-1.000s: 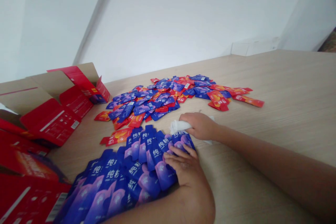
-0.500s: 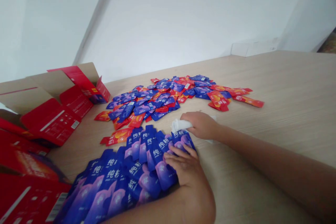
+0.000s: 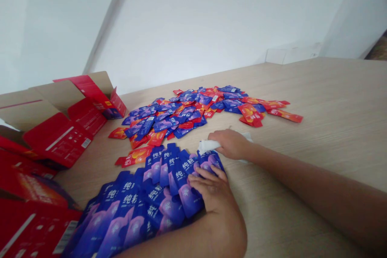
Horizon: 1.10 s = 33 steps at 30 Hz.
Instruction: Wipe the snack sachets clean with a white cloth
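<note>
Count: 2 hands of mine in play, 1 crumpled white cloth-like wad [image 3: 208,145], more than 10 flat blue-and-purple packets [image 3: 136,205] in overlapping rows; exact number hidden by the overlap. 1 heap of mixed glossy red-orange and blue sachets [image 3: 187,111] behind, too jumbled to count. At least 3 open red cardboard cartons [image 3: 60,139] on the left, 1 low white box [image 3: 293,54] at the back.

My left hand [image 3: 211,189] lay palm down on the right end of the rows, fingers somewhat spread, pinching nothing. My right hand [image 3: 231,144] had its fingers closed around the wad, just beyond that end; the wad's left tip sat over the top edge of the rightmost packet. Couldn't tell if they touched.

Edges: nearest carton stood just beside the rows' left end. Only a narrow strip of pale wood-grain table [image 3: 317,129] separated rows from heap. White box sat by the table's back edge. Most open room: right side, beyond the heap, my right forearm across it.
</note>
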Available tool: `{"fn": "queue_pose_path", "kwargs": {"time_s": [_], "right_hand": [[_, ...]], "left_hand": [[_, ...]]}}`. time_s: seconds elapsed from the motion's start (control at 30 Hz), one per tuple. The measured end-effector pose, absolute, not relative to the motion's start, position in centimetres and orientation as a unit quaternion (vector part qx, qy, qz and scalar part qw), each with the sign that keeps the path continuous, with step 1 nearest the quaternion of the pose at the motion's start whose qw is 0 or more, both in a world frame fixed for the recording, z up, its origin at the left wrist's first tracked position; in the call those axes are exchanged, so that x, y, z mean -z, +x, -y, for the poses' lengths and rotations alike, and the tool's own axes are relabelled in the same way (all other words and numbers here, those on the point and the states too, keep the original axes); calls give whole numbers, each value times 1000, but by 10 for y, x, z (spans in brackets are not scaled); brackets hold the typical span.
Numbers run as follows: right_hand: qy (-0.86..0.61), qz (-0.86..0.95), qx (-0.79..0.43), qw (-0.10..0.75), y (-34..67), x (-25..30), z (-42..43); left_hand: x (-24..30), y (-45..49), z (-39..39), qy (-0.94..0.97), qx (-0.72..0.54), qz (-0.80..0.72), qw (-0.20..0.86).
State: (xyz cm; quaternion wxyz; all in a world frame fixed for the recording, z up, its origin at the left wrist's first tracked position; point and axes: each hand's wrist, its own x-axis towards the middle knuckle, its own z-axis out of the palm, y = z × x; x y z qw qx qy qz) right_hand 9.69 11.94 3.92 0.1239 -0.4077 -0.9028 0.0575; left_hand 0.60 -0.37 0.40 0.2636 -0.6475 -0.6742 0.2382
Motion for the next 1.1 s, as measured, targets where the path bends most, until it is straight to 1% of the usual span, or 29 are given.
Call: {"fn": "queue_pose_path", "kwargs": {"time_s": [0.07, 0.1, 0.2, 0.27, 0.43, 0.5, 0.6, 0.63, 0.73, 0.8, 0.97, 1.03, 1.1], "right_hand": [[-370, 913, -72, 156, 93, -44, -113], [-347, 921, -82, 156, 91, -46, -110], [-305, 939, -116, 109, 84, -44, -107], [-325, 935, -115, 85, 84, -38, -111], [-403, 908, -60, 95, 92, -30, -123], [-398, 909, -53, 113, 94, -33, -121], [-366, 914, -56, 163, 91, -41, -113], [-351, 920, -63, 166, 90, -43, -111], [-316, 938, -88, 113, 85, -42, -108], [-332, 935, -87, 90, 85, -38, -111], [-414, 904, -47, 91, 93, -30, -125], [-417, 902, -45, 103, 95, -33, -125], [-390, 909, -54, 137, 95, -38, -121]], "left_hand": [[-3, 6, 4, -648, -244, 671, 267], [-4, 6, 4, -648, -246, 669, 268], [-6, 6, 5, -648, -249, 665, 277], [-7, 6, 6, -640, -255, 663, 292], [-6, 7, 5, -635, -253, 665, 300], [-5, 6, 5, -639, -244, 668, 292], [-5, 6, 5, -645, -235, 671, 280], [-5, 6, 5, -648, -232, 673, 273], [-7, 6, 5, -657, -214, 676, 256], [-9, 5, 6, -659, -205, 677, 255], [-12, 5, 6, -661, -164, 699, 218], [-11, 5, 6, -661, -146, 707, 204], [-11, 6, 6, -660, -141, 711, 197]]}}
